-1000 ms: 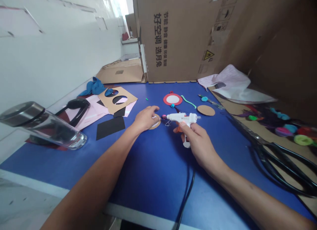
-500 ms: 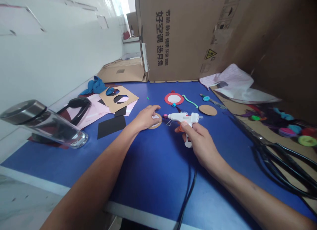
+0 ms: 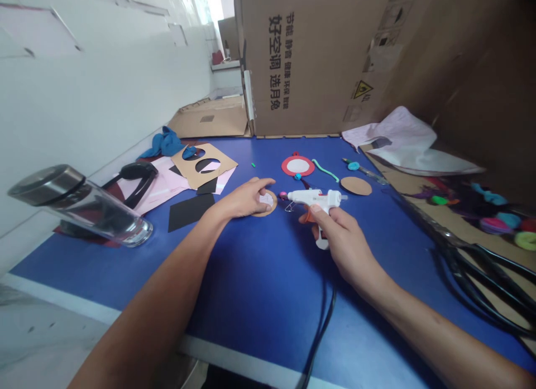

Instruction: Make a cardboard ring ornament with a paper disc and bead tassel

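My left hand [image 3: 250, 198] rests on a small cardboard disc [image 3: 271, 208] with a white centre, lying on the blue tabletop. Its index finger stretches forward and the thumb, apart from it, touches the disc; the other fingers are partly hidden. My right hand [image 3: 341, 233] is wrapped round the handle of a white hot glue gun [image 3: 312, 197] with an orange trigger, its nozzle pointing left towards the disc. A pink bead [image 3: 283, 195] appears by the nozzle tip. Beyond the gun lies a red-rimmed white disc [image 3: 297, 166], with a plain cardboard oval [image 3: 355, 186] to its right.
A glass bottle [image 3: 121, 221] leans at the left, near black paper [image 3: 190, 211] and a cardboard sheet with oval holes [image 3: 205, 179]. Large black-handled scissors [image 3: 481, 272] lie right. A big carton [image 3: 310, 71] stands behind. The gun's black cable [image 3: 320, 336] crosses the front edge.
The whole view has shifted slightly, so things appear a little further right. Both hands keep nearly the same pose, the left on the disc and the right round the glue gun.
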{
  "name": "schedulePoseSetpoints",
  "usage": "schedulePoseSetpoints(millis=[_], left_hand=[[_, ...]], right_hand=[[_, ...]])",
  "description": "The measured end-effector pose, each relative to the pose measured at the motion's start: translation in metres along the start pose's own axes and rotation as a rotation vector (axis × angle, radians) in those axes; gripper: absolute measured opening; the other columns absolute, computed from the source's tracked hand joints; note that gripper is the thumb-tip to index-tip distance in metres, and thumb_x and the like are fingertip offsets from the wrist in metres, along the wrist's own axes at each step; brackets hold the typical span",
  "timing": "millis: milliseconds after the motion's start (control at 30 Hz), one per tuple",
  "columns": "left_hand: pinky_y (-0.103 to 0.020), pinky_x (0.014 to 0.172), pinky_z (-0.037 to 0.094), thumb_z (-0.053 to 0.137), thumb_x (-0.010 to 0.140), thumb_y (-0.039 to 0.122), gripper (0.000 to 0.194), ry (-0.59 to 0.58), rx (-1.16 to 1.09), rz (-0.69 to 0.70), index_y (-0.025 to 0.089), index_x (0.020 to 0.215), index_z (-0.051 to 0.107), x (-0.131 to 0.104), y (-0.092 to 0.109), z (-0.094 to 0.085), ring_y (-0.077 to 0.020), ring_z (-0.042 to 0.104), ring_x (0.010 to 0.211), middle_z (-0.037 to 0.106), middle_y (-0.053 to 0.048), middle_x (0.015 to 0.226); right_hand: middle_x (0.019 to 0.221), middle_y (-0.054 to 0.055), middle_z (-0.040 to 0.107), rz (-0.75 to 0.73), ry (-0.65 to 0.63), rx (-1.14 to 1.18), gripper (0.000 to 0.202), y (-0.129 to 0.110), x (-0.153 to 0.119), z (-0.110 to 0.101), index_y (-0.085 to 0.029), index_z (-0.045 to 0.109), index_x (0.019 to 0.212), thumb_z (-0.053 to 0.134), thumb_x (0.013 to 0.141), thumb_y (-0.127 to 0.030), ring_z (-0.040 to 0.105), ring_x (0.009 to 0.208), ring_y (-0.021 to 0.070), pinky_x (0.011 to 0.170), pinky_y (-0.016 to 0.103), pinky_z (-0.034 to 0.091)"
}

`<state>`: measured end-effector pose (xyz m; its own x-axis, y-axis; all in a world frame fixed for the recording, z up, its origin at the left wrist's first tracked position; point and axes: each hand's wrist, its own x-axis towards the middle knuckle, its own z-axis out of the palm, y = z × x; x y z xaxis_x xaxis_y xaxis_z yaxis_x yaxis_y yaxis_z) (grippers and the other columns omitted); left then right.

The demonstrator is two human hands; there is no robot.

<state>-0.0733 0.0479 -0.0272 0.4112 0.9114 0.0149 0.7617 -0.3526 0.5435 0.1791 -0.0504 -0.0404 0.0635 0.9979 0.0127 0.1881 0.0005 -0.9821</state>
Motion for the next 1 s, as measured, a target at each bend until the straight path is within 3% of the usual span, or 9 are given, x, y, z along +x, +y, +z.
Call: schedulePoseSetpoints(millis=[700, 867, 1000], left_hand=[[-0.039, 0.112, 0.053, 0.077, 0.079, 0.022, 0.084, -0.072, -0.006, 0.016, 0.03, 0.16, 0.059, -0.006, -0.005, -0.008, -0.026, 0.068, 0.12, 0.063, -0.007, 0.134], [-0.039, 0.109, 0.055, 0.077, 0.077, 0.021, 0.08, -0.04, -0.025, 0.031, 0.028, 0.156, 0.064, -0.008, -0.006, -0.007, -0.0251, 0.069, 0.115, 0.065, -0.007, 0.131], [-0.037, 0.098, 0.058, 0.072, 0.082, 0.018, 0.063, 0.049, -0.175, 0.019, 0.022, 0.145, 0.071, -0.008, -0.013, -0.004, -0.0218, 0.07, 0.102, 0.071, -0.008, 0.122]], right_hand=[[0.068, 0.003, 0.062, -0.002, -0.008, -0.016, 0.057, 0.0, -0.001, 0.0, -0.019, 0.081, 0.083, 0.063, 0.093, -0.072, 0.055, 0.066, 0.02, 0.062, 0.035, 0.037], [0.068, 0.003, 0.062, 0.002, -0.012, -0.019, 0.058, -0.001, 0.0, -0.001, -0.019, 0.081, 0.083, 0.063, 0.092, -0.073, 0.055, 0.065, 0.0193, 0.062, 0.034, 0.037], [0.071, 0.004, 0.064, 0.031, -0.039, -0.01, 0.061, -0.003, 0.001, -0.003, -0.017, 0.083, 0.089, 0.064, 0.091, -0.075, 0.056, 0.066, 0.0193, 0.062, 0.034, 0.039]])
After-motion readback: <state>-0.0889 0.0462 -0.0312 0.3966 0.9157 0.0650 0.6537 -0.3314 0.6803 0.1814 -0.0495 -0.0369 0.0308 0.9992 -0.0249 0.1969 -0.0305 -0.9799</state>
